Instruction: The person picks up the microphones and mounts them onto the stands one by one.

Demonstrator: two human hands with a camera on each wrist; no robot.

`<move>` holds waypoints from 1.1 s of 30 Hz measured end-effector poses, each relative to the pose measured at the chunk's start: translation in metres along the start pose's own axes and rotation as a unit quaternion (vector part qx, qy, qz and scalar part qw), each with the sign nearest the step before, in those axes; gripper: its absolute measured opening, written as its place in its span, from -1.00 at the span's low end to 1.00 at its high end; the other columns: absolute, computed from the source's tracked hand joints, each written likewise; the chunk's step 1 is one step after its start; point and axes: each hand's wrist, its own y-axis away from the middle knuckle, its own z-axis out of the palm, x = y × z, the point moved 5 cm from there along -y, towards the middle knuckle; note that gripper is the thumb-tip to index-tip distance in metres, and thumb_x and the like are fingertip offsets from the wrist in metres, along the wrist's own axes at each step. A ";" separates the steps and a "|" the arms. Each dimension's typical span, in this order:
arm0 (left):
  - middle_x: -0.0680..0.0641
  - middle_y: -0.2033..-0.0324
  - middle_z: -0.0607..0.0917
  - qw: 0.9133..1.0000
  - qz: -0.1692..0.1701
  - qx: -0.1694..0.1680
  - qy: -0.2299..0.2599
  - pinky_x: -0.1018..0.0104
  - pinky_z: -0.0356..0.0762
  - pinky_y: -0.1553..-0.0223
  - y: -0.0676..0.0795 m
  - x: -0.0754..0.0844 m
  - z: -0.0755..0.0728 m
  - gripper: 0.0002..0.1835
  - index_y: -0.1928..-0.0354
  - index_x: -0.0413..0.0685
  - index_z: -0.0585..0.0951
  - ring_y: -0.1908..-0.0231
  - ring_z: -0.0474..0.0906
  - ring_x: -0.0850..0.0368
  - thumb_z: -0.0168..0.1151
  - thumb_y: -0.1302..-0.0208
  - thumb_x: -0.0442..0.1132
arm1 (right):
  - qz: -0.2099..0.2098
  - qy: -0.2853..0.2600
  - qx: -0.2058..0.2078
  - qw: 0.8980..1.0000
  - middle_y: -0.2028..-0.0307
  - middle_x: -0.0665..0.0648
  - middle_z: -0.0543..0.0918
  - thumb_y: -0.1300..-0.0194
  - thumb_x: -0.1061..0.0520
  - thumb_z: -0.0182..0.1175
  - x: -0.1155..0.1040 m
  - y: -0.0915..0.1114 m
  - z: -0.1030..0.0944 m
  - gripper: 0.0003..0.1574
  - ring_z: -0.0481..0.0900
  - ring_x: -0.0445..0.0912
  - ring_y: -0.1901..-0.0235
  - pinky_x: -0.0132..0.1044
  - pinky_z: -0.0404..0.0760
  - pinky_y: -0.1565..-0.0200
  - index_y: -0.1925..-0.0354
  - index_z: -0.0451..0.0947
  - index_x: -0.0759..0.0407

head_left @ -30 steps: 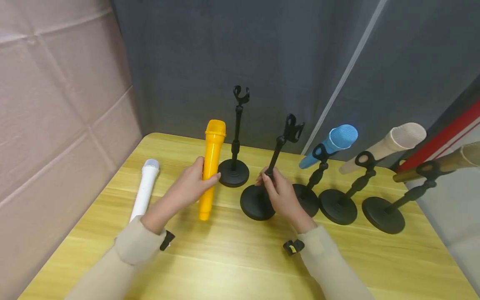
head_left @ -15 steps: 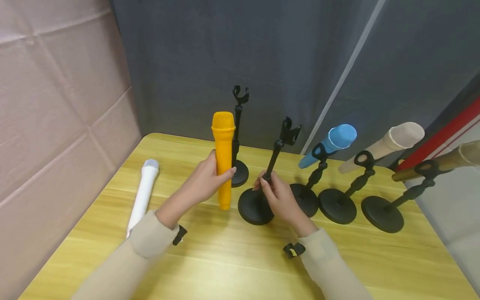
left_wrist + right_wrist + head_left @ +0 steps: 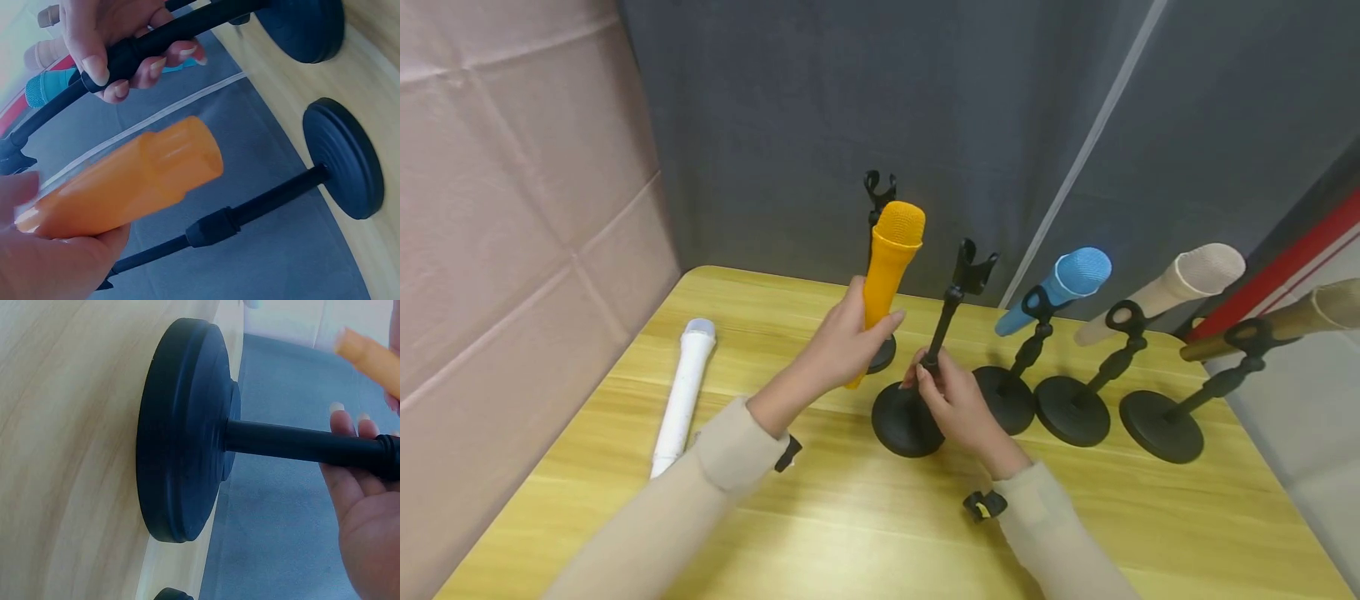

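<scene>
My left hand (image 3: 842,342) grips a yellow microphone (image 3: 887,271) around its body, held tilted with the mesh head up and to the right. In the left wrist view the microphone's bottom end (image 3: 187,153) points toward the tabletop. My right hand (image 3: 955,400) holds the pole of a black microphone stand (image 3: 943,325), its fingers and thumb around the collar. That stand's clip (image 3: 973,268) is bare, a short way right of the yellow microphone. Behind the microphone stands a second black stand (image 3: 880,196), partly hidden, its clip also bare.
A white microphone (image 3: 685,392) lies on the wooden table (image 3: 820,517) at the left. To the right, three stands bear a blue microphone (image 3: 1078,275), a beige microphone (image 3: 1195,279) and a brown microphone (image 3: 1315,312). A dark curtain (image 3: 820,108) hangs behind the table.
My left hand has carried the yellow microphone right and up toward the held stand, tilting its head rightward. The held stand has shifted slightly toward me, still in my right hand.
</scene>
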 end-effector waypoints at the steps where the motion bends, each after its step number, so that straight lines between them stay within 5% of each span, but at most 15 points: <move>1: -0.13 0.11 0.52 1.000 0.002 0.002 0.005 0.07 0.52 0.03 -0.001 0.002 0.000 -0.44 -0.30 -0.09 0.23 0.13 0.52 -0.06 0.15 -0.47 0.03 | -0.001 -0.001 -0.001 1.000 0.24 0.18 0.69 -0.57 0.20 0.01 0.000 0.000 0.000 -0.86 0.76 0.07 0.19 -0.13 0.74 -0.02 -0.01 0.40 0.23; 11: -0.15 0.11 0.44 0.996 0.063 -0.010 0.069 0.07 0.41 0.04 -0.013 0.021 0.005 -0.40 -0.31 -0.15 0.10 0.14 0.42 -0.06 0.00 -0.29 -0.12 | 0.029 -0.003 0.001 1.000 0.32 0.10 0.69 -0.63 0.07 -0.08 -0.005 0.003 0.004 -0.78 0.74 -0.02 0.22 -0.16 0.67 -0.04 0.04 0.42 0.17; 21: -0.14 0.10 0.41 0.984 0.131 -0.022 0.114 0.10 0.48 -0.03 -0.027 0.038 0.008 -0.24 -0.40 -0.04 0.02 0.11 0.45 -0.03 0.13 -0.30 0.00 | 0.029 -0.095 0.019 0.995 0.42 0.25 0.56 -0.60 0.18 -0.13 -0.005 0.004 0.013 -0.81 0.60 0.04 0.41 -0.19 0.74 0.15 0.14 0.38 0.25; 28: -0.13 -0.02 0.38 0.982 0.147 -0.029 0.115 0.02 0.44 -0.14 -0.039 0.051 0.010 -0.15 -0.42 0.07 0.01 -0.03 0.40 0.05 0.26 -0.25 0.08 | 0.016 -0.156 0.004 0.988 0.51 0.32 0.44 -0.57 0.24 -0.17 -0.005 0.000 0.016 -0.80 0.47 0.22 0.48 0.03 0.74 0.13 0.22 0.34 0.31; 33: -0.08 -0.09 0.38 0.984 0.143 -0.034 0.099 -0.01 0.45 -0.15 -0.045 0.058 0.013 -0.10 -0.44 0.12 0.01 -0.08 0.39 0.05 0.34 -0.22 0.05 | 0.007 -0.169 0.017 0.985 0.61 0.34 0.37 -0.60 0.22 -0.17 -0.004 -0.003 0.018 -0.71 0.40 0.28 0.56 -0.09 0.72 0.30 0.30 0.33 0.34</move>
